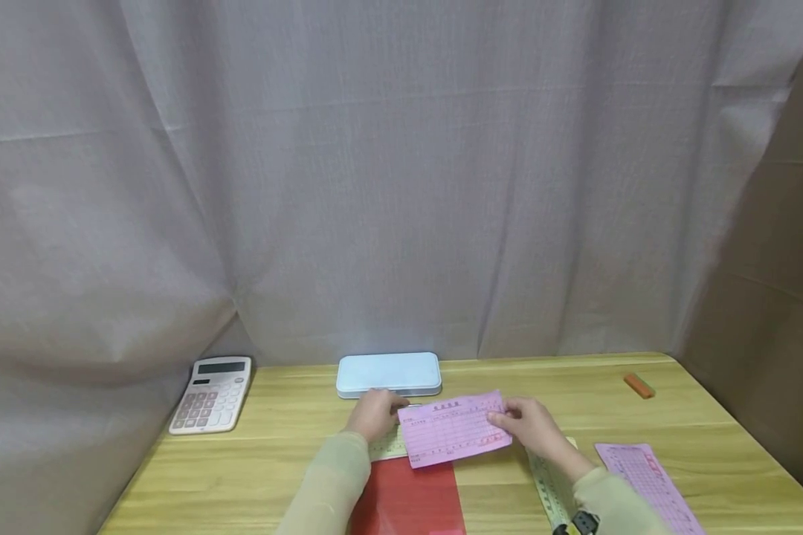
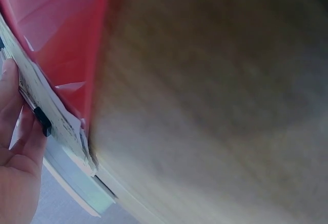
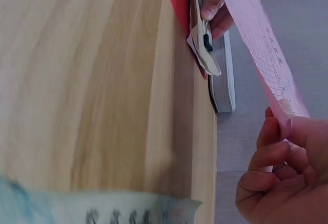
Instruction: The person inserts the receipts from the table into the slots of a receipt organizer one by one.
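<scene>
My right hand point(image 1: 535, 426) pinches the right end of a pink printed slip point(image 1: 451, 431) between thumb and fingers, holding it raised over the table. The slip's left end hangs just in front of my left hand point(image 1: 375, 414). That hand is at the top of a red folder point(image 1: 408, 498), where pale yellow printed slips point(image 1: 388, 447) lie. In the left wrist view, its thumb and fingers hold a thin metal fastener strip point(image 2: 26, 95) with black sliders point(image 2: 42, 121) along the edge of the slips. The pink slip hides part of the folder's top in the head view.
A pale blue case point(image 1: 389, 373) lies behind the folder, and a calculator point(image 1: 210, 395) is at the far left. Under my right forearm lies a yellowish slip point(image 1: 545, 483), beside another pink sheet point(image 1: 649, 475). An orange-and-green eraser point(image 1: 639, 386) sits at the back right, before a grey curtain point(image 1: 401, 186).
</scene>
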A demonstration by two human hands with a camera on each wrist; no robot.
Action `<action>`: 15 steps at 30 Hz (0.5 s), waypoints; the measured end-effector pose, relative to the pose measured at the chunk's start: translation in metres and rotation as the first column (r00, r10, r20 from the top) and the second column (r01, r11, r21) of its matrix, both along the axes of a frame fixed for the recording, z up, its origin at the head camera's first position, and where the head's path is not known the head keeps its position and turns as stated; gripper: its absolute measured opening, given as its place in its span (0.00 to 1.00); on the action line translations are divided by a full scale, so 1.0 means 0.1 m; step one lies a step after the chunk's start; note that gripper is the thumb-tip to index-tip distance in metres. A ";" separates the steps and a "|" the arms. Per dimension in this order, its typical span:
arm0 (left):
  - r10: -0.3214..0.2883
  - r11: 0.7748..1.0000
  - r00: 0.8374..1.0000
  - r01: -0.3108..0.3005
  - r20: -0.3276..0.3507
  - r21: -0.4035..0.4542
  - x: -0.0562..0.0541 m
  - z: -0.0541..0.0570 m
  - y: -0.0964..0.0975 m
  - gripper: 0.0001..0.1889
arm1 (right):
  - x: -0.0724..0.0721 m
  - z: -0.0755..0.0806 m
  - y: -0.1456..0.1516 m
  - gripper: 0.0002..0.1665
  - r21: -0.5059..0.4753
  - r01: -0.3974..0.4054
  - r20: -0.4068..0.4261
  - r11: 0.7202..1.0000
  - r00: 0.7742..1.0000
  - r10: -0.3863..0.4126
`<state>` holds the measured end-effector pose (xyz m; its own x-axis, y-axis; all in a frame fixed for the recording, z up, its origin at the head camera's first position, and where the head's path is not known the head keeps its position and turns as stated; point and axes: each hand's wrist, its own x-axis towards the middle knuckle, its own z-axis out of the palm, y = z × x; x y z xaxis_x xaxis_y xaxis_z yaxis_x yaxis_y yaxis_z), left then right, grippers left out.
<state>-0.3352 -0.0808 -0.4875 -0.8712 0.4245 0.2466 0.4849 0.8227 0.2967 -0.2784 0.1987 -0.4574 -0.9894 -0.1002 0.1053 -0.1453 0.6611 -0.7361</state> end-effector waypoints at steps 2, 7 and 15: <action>0.010 1.000 1.000 -0.009 0.006 -0.002 0.01 0.01 0.00 0.13 | 0.01 -0.01 -0.03 0.10 -0.028 -0.023 0.006 0.999 1.000 0.023; 0.028 1.000 0.999 -0.027 0.035 -0.004 0.02 0.03 0.00 0.16 | 0.04 -0.05 -0.08 0.12 -0.090 -0.062 0.074 0.994 0.995 0.069; 0.017 0.999 0.997 -0.020 0.072 0.042 0.00 0.00 -0.01 0.13 | 0.08 -0.13 -0.13 0.12 -0.145 -0.082 0.186 0.986 0.976 0.108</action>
<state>-0.3348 -0.0817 -0.4871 -0.8947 0.3987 0.2013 0.4462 0.8170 0.3654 -0.2705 0.1859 -0.4701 -0.9789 -0.1927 -0.0675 -0.0490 0.5429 -0.8384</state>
